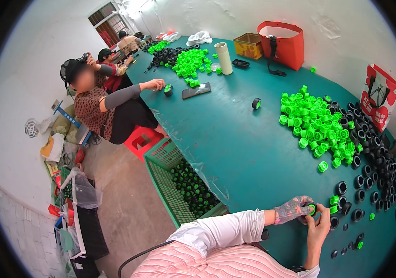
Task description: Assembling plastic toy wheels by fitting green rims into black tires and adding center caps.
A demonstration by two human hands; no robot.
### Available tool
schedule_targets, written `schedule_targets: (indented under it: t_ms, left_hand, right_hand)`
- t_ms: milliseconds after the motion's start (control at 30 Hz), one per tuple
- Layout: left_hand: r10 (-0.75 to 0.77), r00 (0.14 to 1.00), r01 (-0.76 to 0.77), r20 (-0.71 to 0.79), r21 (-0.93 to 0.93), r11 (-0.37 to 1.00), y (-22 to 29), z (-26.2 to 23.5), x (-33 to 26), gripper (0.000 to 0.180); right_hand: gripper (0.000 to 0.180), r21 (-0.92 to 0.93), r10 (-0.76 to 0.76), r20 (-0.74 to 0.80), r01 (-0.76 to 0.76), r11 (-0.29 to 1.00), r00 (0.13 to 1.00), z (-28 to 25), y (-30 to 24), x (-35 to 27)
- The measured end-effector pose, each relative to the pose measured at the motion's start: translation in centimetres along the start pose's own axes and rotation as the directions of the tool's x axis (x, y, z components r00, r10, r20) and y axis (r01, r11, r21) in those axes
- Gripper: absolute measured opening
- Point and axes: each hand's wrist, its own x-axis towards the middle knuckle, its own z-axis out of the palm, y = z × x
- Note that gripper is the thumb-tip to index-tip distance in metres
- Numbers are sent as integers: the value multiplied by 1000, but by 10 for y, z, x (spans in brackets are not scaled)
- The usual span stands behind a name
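Both hands work close to the near edge of the green table (pixel 235 139). The gloved left hand (pixel 292 209) and the bare right hand (pixel 317 228) grasp together one black ring with a green cap (pixel 312 209). Left of the hands the table is open. Beyond them lies a pile of green caps (pixel 316 125); black rings (pixel 374 162) crowd the right. A green basket (pixel 174 185) stands below the edge.

- The left hand (pixel 292 209) wears a thin patterned glove, pink and grey.
- A white sleeve covers the left forearm.
- The right hand (pixel 319 227), at four o'clock, is bare.
- Pink-and-white striped clothing at six o'clock.
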Motion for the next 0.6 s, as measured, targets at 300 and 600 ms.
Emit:
schedule_targets:
  t_ms: [300, 600]
  left_hand:
    - [64, 991, -73, 116, 74, 995, 7, -3, -5, 49]
    - [70, 997, -64, -20, 234, 970, -4, 3, -1, 46]
  right_hand:
    - [46, -8, 9, 30, -8, 1000, 1000, -3, 0, 0]
    - [47, -30, 8, 10, -8, 1000, 1000, 4, -6, 5]
